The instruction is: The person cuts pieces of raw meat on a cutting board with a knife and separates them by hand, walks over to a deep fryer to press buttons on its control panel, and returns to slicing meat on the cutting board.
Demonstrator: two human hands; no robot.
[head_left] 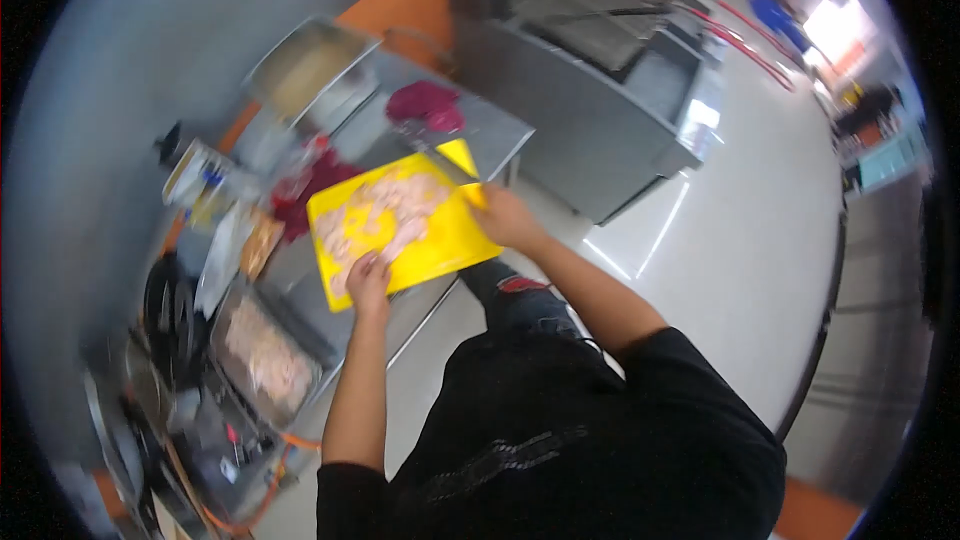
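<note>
A yellow cutting board (455, 240) lies on the metal table, with pale pieces of raw chicken (405, 195) spread over it. My right hand (505, 217), at the board's right side, is closed round the handle of a knife (447, 162). The blade points up and left over the board's far corner. At the near left part of the board is my left hand (369, 280), its fingers drawn together on a piece of raw chicken. The fingertips are slightly blurred.
A metal pan (310, 80) and a dark pink cloth (426, 105) are behind the board. To the left stand plastic bags (222, 258) and a tray of raw chicken (265, 355). A large steel unit (590, 110) stands at the far right of the table.
</note>
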